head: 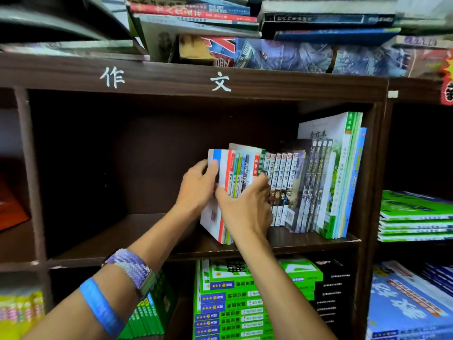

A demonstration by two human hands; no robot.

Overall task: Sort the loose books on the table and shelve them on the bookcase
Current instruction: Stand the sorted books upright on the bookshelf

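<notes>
Dark wooden shelving fills the frame, and the bookcase (171, 79) is marked with two white painted characters along its upper board; flat stacks of glossy magazines (282, 52) are piled on top, upper centre, and green workbooks (235, 303) are stacked in the compartment below.

At centre frame a bundle of thin paperbacks (231, 182) is being set upright on the middle shelf, just beside a row of manga volumes (284, 182) and taller books (343, 173) standing toward the right wall. The left hand (198, 185) is curled round the bundle's left face, thumb on the outer cover; the right hand (247, 207) is pressed over the spines, fingers bent around them.

Covers appear slick and laminated, the spines narrow and bright, the shelf board matte and chipped at its front edge.

It is judged that, with the left half of the compartment open, the bundle could lean and topple leftward once released; slippery covers could also fan out or slide forward off the board.
</notes>
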